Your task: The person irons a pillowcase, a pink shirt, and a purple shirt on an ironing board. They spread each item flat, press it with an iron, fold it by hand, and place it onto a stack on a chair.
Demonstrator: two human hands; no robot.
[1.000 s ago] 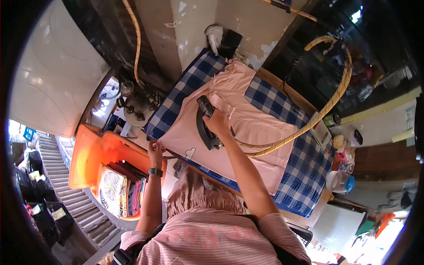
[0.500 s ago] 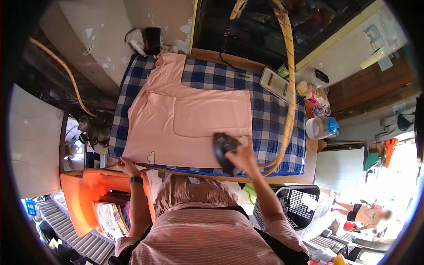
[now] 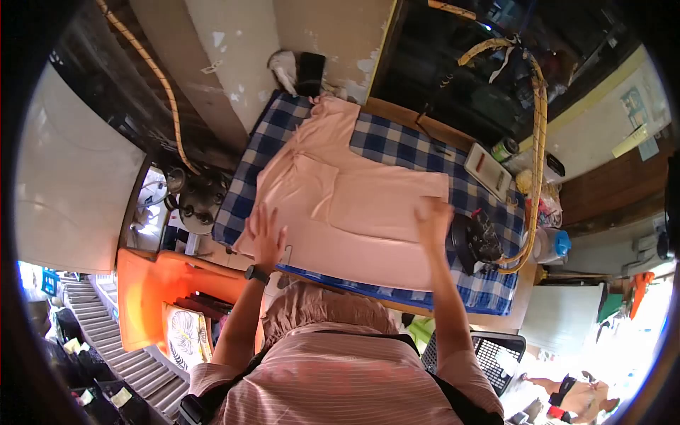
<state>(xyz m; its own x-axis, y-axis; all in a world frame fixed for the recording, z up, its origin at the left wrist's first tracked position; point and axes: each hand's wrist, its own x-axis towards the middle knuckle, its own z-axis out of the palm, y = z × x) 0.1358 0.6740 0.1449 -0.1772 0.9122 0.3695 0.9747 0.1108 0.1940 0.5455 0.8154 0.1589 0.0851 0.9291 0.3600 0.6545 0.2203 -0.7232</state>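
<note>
A pink shirt [image 3: 375, 205] lies spread over a blue-and-white checked cloth [image 3: 407, 145], its sleeve pointing to the far side. My left hand [image 3: 264, 239] rests on the shirt's near left part, fingers spread and holding nothing. At the hem on the right is my right hand [image 3: 433, 221]; motion smears its fingers, so I cannot make out their grip. Just right of that hand, a dark iron [image 3: 476, 241] sits on the checked cloth, apart from the hand. A yellow wrapped hose [image 3: 537, 149] runs from the iron up to the window.
A white tray [image 3: 487, 172] lies at the back right, with a green can [image 3: 504, 149] beside it. A blue-lidded container [image 3: 552, 244] stands farther right. Below the left edge is an orange bin [image 3: 145, 297] with folded clothes. A dark basket [image 3: 499, 354] is at lower right, with another person [image 3: 581, 397] beyond.
My right hand has let go of the iron, which now sits on the cloth to the right, and is at the hem. My left hand has moved up onto the shirt. The view has shifted.
</note>
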